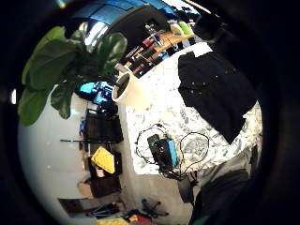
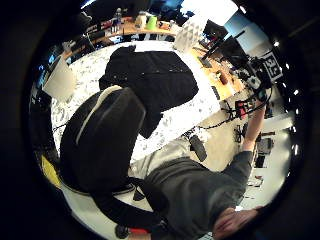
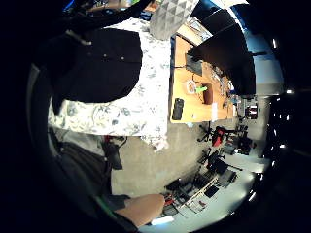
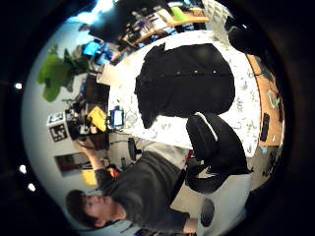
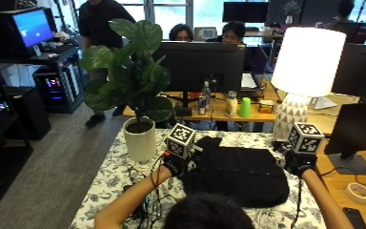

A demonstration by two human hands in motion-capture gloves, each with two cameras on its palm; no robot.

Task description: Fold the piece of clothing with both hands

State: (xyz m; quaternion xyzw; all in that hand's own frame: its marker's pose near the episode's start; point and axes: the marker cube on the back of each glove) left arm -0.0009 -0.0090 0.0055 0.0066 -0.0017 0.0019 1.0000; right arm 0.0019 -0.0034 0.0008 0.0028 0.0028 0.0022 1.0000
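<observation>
A black buttoned garment (image 5: 240,174) lies spread flat on the flower-patterned table (image 5: 116,179). It shows whole in the palm views (image 1: 215,89) (image 2: 150,80) (image 4: 187,83), and partly in the right little finger side view (image 3: 97,73). My left hand (image 5: 175,166) hovers at the garment's left edge and my right hand (image 5: 299,163) at its right edge, both raised above the table. Neither holds any cloth, and no fingers show in the palm views.
A potted plant (image 5: 140,138) stands at the table's back left and a white lamp (image 5: 303,62) at its back right. Cables and a small device (image 1: 161,150) lie at the front left. A black chair (image 2: 107,140) stands behind me. A wooden desk (image 5: 360,205) adjoins on the right.
</observation>
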